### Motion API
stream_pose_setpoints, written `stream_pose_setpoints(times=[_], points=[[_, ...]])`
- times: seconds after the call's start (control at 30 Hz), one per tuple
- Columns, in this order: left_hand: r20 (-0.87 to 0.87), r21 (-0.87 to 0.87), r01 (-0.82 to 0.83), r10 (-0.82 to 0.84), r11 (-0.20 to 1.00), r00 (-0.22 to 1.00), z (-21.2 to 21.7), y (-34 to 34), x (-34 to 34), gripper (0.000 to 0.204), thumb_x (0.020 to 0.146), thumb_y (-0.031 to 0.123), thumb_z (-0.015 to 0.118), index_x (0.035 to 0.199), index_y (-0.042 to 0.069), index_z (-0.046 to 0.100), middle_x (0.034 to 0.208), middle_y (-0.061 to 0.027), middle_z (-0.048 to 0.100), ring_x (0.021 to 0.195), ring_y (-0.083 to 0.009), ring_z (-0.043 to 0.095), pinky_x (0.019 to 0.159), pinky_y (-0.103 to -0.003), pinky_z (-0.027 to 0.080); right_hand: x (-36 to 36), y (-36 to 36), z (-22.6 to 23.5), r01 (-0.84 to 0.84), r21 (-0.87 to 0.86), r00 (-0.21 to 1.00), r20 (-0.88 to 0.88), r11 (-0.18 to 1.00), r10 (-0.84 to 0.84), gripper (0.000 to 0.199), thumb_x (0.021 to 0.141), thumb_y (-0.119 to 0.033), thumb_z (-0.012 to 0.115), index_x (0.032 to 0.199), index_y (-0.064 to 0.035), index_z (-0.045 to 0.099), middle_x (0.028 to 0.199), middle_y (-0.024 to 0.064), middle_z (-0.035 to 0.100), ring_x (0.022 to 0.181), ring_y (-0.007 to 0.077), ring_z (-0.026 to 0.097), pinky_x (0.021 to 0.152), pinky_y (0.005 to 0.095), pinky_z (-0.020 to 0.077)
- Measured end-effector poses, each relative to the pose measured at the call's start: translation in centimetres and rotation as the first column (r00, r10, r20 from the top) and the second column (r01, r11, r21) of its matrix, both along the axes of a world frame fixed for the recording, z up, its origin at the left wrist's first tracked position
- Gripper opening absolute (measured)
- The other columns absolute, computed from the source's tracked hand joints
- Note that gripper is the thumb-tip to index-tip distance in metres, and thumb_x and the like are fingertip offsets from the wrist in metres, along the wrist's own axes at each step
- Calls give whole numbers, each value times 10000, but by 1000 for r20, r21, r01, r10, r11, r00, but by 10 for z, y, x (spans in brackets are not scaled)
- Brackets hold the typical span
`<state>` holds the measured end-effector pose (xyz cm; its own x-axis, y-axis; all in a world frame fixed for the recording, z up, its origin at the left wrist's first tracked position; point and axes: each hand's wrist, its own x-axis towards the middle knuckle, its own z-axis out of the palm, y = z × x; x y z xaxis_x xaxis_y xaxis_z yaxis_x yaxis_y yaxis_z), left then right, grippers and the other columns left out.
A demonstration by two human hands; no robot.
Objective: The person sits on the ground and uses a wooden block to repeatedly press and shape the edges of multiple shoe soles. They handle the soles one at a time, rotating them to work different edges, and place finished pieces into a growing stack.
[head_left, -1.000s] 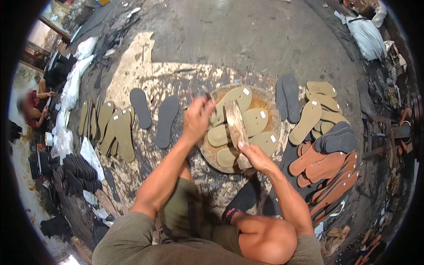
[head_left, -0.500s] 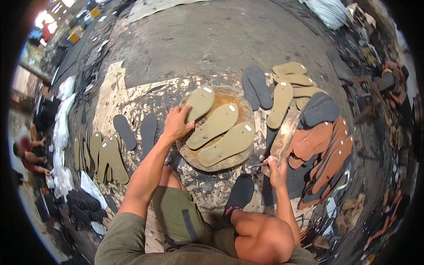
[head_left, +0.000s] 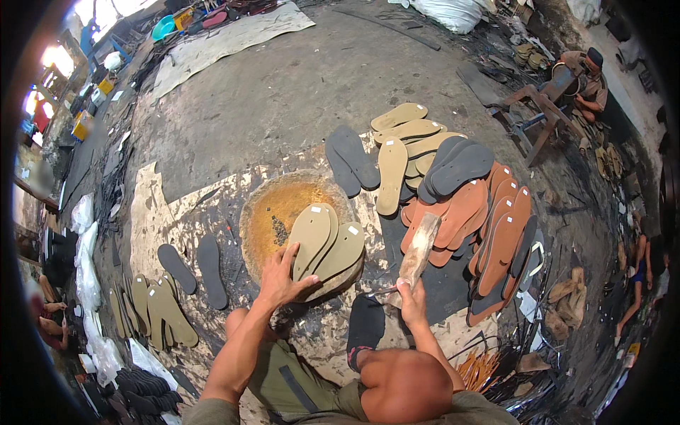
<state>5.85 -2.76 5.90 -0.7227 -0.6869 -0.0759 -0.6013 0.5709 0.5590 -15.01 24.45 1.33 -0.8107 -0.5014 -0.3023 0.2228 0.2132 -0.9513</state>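
While a long, pale brown wooden block (head_left: 421, 248) is gripped in the right hand (head_left: 412, 301), with the fingers clamped around its lower end, three olive-green, flat, foot-shaped soles (head_left: 309, 235) are touched by the left hand (head_left: 281, 285). These soles are laid overlapping on the near right part of a thick, round block with a rusty-orange top (head_left: 258, 205), and their wider ends are pointed away from the body; two of them are marked with small white tags. The thumb and fingers of the left hand are held apart at the narrower ends, and whether any sole is clamped between them cannot be told. A thin, dark tool (head_left: 383, 291) is seen jutting leftward from the right hand, near the toes of a foot covered by a black sock (head_left: 366, 326).

Small dark bits (head_left: 279, 230) are scattered over the orange top, beside the soles. Just beyond its far right edge, two dark grey flat soles (head_left: 347, 156) are laid together. Farther right, a stack of dark grey soles (head_left: 462, 166) is heaped between loose olive soles (head_left: 392, 177) and a pile of brick-orange soles (head_left: 504, 239). On the left, two separate dark grey soles (head_left: 212, 273) are placed near a fanned group of olive soles (head_left: 175, 317).
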Motion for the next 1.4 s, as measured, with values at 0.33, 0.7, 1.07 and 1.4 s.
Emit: stream_pose_setpoints(times=[0.33, 0.7, 1.07, 1.4], points=[[-135, 178, 121, -98, 977, 986, 44, 22, -46, 849, 843, 365, 822, 1565, 170, 421, 1463, -311, 475, 1318, -494, 498, 1143, -535, 393, 9, 10, -4, 33, 39, 999, -32, 999, -31, 389, 1001, -259, 661, 1250, 29, 584, 1105, 108, 659, 1007, 187, 609, 913, 347, 490], [-385, -93, -386, 324, 918, 864, 34, -97, -31, 639, 927, 488, 734, 1438, 128, 596, 1563, -260, 463, 1465, -412, 424, 1193, -523, 349, 5, 17, -18, 53, -83, 998, 28, 995, -51, 394, 1034, -363, 664, 1188, -14, 568, 919, 67, 605, 819, 199, 609, 696, 348, 507], [-164, -201, -721, 703, 663, 692, -85, -108, 228, 807, 795, 359, 816, 1499, 144, 485, 1342, -234, 566, 1242, -422, 526, 1098, -522, 386, -17, 2, -12, -40, 91, 999, -24, 995, 42, 615, 1039, -402, 629, 1453, 29, 481, 971, 54, 610, 722, 153, 592, 617, 315, 500], [147, 30, -977, 965, 213, 215, -89, -170, 254, 930, 852, 389, 783, 1613, 161, 298, 1561, -257, 339, 1447, -428, 377, 1177, -544, 345, -16, -18, -18, -39, 283, 998, -34, 958, 51, 640, 1024, -457, 643, 1433, 16, 508, 905, 81, 583, 669, 180, 581, 567, 338, 487]])
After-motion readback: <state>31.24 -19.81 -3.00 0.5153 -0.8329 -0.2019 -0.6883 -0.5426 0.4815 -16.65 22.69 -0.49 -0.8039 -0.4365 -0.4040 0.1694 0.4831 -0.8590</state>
